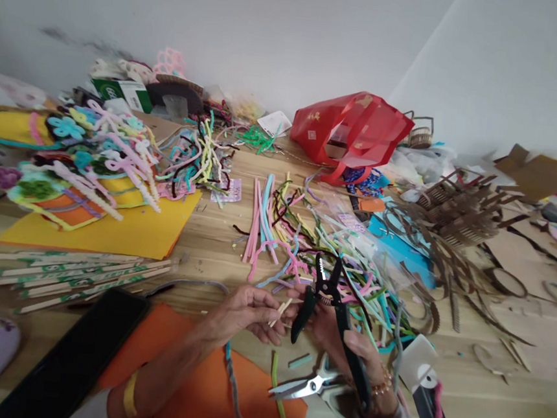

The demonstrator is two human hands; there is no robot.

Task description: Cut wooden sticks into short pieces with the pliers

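Between the fingers of my left hand [250, 310] are short pale wooden stick pieces [280, 312], pinched over the orange sheet [174, 343]. My right hand [340, 338] grips black-handled wire strippers [325, 299], whose jaws stand apart and point away from me. The right fingertips reach close to the stick pieces; whether they touch them I cannot tell. Below the hands lie scissors [309, 386] with bright blades, partly hidden under my right wrist. A green pipe cleaner piece [275, 371] and a short teal one [300, 360] rest beside the blades.
Paper-wrapped chopsticks [92, 277] and a black phone [81, 348] lie at left. Pipe-cleaner flowers [82, 166] sit on yellow sheets [168, 238]. Loose pipe cleaners [305, 237] spread beyond my hands. A red bag [349, 127] stands behind, with brown strips [449, 263] at right.
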